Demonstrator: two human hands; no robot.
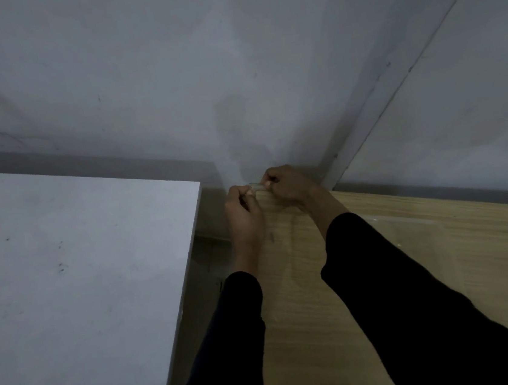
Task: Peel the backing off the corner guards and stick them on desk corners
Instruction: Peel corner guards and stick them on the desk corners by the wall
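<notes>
Clear corner guard (pixel 257 187) pinched by left hand (pixel 244 214) and right hand (pixel 288 185) mid-frame, seemingly half-stuck onto wooden desk (pixel 443 250) corner.

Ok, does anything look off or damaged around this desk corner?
Only the wall: a darker smudged patch sits just above where the left hand and right hand pinch the corner guard at the wooden desk corner. Nothing looks spilled or broken.
</notes>
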